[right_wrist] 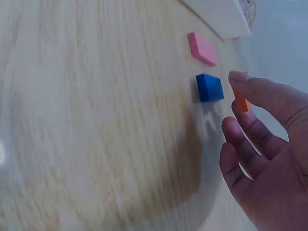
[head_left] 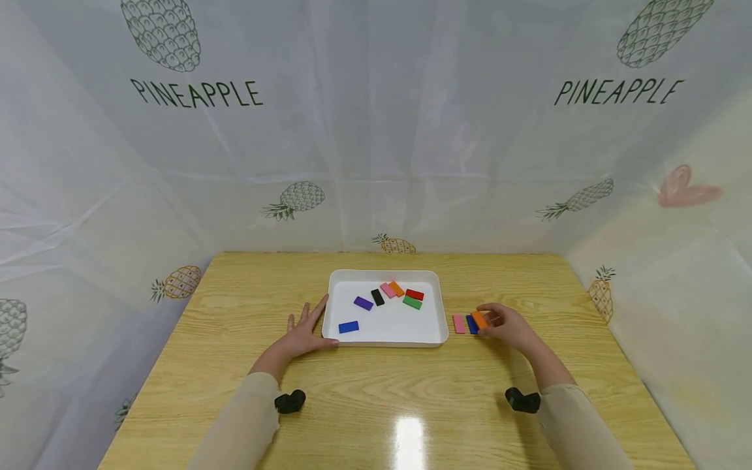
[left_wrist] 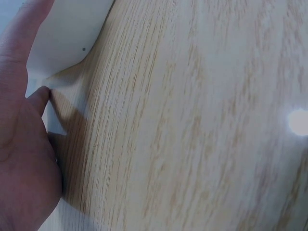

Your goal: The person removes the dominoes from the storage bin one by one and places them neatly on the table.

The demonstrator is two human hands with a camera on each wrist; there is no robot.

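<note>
My right hand point(head_left: 510, 326) pinches an orange block point(head_left: 479, 319) between thumb and fingers, to the right of the white tray. In the right wrist view, the orange block point(right_wrist: 242, 102) is partly hidden by the thumb. Just left of it a blue block point(right_wrist: 210, 88) and a pink block point(right_wrist: 202, 49) lie on the table. My left hand point(head_left: 301, 337) spreads its fingers along the left side of the white tray point(head_left: 384, 344), thumb at the front corner. In the left wrist view, the tray's outer wall point(left_wrist: 72, 38) shows beside that hand.
Inside the tray are a blue block point(head_left: 348, 327), a purple block point(head_left: 363, 303), a black block point(head_left: 378, 297), a pink block point(head_left: 388, 290), an orange block point(head_left: 397, 288), a red block point(head_left: 414, 295) and a green block point(head_left: 412, 303). A pineapple-print curtain point(head_left: 376, 130) surrounds the wooden table point(head_left: 352, 405).
</note>
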